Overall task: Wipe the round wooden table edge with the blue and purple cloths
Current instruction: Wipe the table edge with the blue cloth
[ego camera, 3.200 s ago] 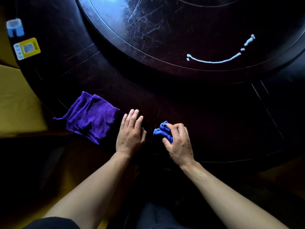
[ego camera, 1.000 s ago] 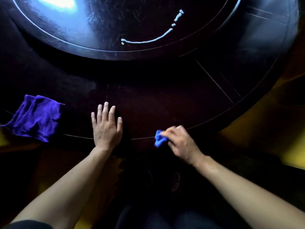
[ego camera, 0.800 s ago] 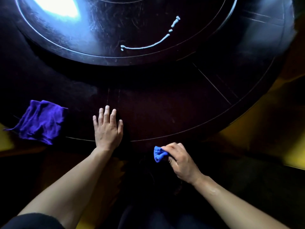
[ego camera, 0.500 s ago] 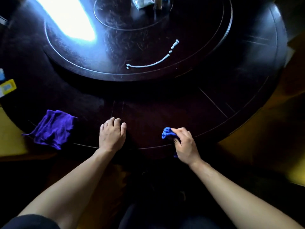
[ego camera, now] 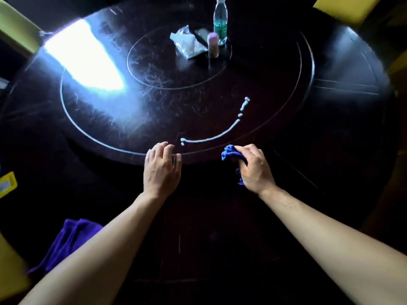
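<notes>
While the blue cloth (ego camera: pixel 230 153) is kept scrunched in the right hand (ego camera: pixel 253 167), the left hand (ego camera: pixel 161 167) is held open; purple cloth (ego camera: pixel 66 241) is left rumpled near-left.

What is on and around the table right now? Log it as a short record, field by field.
table: round dark wooden table with a raised turntable
right hand: right hand, grip shut on the bunched blue cloth, near the turntable rim
left hand: left hand, empty, fingers at the turntable rim
purple cloth: purple cloth, lying at the near left edge, partly behind the left forearm
white streak: white streak, curved, on the turntable
centre items: plastic bottle, small pink-capped container, white packet
</notes>
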The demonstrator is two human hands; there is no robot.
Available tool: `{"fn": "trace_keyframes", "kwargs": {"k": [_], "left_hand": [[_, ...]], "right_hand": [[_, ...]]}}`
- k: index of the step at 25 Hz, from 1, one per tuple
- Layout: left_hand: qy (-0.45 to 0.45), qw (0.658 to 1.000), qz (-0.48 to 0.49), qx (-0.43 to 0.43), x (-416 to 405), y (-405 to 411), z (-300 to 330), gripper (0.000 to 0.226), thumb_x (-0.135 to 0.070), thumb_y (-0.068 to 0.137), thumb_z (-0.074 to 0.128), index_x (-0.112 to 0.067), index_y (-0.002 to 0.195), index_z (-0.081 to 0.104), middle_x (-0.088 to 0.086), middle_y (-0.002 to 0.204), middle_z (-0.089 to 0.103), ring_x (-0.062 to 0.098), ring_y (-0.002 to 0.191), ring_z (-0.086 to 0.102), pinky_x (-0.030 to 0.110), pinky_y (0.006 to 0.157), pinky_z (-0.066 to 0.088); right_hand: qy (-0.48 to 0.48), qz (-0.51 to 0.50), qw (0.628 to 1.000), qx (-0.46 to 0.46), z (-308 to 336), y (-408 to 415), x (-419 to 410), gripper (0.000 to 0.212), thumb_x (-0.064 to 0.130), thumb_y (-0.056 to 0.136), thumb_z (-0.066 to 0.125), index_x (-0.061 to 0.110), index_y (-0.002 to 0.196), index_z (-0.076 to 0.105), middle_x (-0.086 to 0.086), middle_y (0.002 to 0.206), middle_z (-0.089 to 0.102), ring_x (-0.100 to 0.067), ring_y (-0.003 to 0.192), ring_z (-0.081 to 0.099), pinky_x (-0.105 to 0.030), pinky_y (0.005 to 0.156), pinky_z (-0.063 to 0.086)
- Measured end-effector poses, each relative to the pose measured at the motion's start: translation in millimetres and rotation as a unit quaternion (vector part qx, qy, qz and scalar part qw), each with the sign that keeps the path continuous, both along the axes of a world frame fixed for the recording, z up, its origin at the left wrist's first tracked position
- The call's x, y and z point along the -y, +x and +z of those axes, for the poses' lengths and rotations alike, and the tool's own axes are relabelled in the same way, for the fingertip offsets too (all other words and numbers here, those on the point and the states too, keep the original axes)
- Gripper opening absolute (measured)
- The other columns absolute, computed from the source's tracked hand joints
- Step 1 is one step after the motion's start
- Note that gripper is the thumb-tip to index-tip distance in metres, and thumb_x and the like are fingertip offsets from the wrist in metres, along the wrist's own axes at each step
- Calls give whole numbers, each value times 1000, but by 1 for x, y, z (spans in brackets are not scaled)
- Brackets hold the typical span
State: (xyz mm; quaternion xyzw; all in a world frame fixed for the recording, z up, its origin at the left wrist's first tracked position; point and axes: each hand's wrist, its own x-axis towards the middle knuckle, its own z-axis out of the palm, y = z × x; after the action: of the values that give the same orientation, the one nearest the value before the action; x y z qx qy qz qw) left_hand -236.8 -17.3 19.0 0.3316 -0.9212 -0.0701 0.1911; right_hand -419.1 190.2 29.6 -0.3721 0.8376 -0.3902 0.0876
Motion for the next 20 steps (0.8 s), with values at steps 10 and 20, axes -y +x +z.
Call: {"fn": "trace_keyframes", "kwargs": {"k": [10,20], "left_hand": [[15,998,19,58,110,-53,-12,51,-41,99,35,-20,143,51,12,155,44,33,148,32,55,119,25],[52,994,61,74,125,-57,-49,56,-46,96,29,-31,148,45,3,162,33,20,154,20,48,125,12]], "right_hand": [[5,-78,994,-73,8,-117,64,39,14,93,66,16,132,62,0,112,61,-21,104,48,-18,89,33],[59,-157,978,-128,-8,-250,119,32,22,95,59,15,126,63,-15,119,58,-40,108,50,-39,97,39]]}}
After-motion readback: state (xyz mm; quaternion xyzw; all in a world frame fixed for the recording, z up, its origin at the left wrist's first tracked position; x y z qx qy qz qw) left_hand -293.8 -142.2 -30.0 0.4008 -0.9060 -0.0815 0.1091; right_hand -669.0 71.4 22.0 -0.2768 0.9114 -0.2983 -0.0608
